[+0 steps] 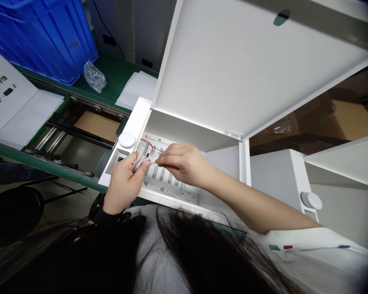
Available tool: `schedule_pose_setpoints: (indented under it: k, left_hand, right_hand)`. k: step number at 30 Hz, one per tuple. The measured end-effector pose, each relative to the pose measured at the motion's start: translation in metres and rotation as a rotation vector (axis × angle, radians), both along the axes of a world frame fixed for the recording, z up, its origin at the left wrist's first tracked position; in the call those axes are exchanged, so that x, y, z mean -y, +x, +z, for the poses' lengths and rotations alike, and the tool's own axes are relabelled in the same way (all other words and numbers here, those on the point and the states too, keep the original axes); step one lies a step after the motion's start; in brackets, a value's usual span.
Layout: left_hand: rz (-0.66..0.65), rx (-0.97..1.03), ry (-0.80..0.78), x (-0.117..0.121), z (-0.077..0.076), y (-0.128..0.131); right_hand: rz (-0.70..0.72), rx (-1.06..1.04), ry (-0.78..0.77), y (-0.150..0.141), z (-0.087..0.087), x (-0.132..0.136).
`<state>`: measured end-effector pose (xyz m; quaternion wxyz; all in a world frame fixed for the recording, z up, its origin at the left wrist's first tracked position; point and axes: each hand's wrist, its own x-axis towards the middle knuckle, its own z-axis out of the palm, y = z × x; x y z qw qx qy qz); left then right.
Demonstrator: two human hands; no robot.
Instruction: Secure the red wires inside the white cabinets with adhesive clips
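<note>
A small pale strip-like piece [140, 161] is pinched between the thumb and fingers of my left hand [124, 179]. From the other side, the fingertips of my right hand [185, 163] close on the strip's far end; its exact kind is too small to tell. A thin red wire [147, 141] loops just behind the fingers. Both hands are over the open white metal cabinet [244, 161], whose slotted inner panel [162, 173] is partly hidden by my right hand. A round white knob [126, 140] sits on the cabinet's edge beside my left hand.
The cabinet's large white door [233, 69] stands raised behind. A blue crate [49, 36], a clear plastic bag [94, 76] and white sheets [138, 87] lie at back left. Another white cabinet [276, 175] stands at right, a black stool [15, 216] at lower left.
</note>
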<state>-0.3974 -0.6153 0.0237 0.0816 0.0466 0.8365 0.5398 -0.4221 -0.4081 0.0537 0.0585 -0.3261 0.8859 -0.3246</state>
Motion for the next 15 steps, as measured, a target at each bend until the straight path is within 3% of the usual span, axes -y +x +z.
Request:
schedule_pose_setpoints:
  k: [3,5,8,12,15]
  left_hand:
    - [0.026,0.026,0.033,-0.001,0.003,0.000]
    - [0.085,0.022,0.083,-0.001,0.003,0.000]
    - [0.192,0.006,0.190,-0.001,0.001,0.000]
    - [0.201,-0.005,0.245,0.000,-0.005,0.001]
    - [0.187,0.008,0.250,0.001,-0.005,0.002]
  right_hand:
    - [0.067,-0.205,0.049,0.002,-0.009,-0.001]
    - [0.058,-0.259,0.028,-0.002,-0.027,-0.009]
    - [-0.043,-0.176,0.102,-0.012,-0.073,-0.027]
    - [-0.148,0.126,0.528,-0.019,-0.142,-0.046]
    - [-0.114,0.251,0.700,-0.019,-0.174,-0.046]
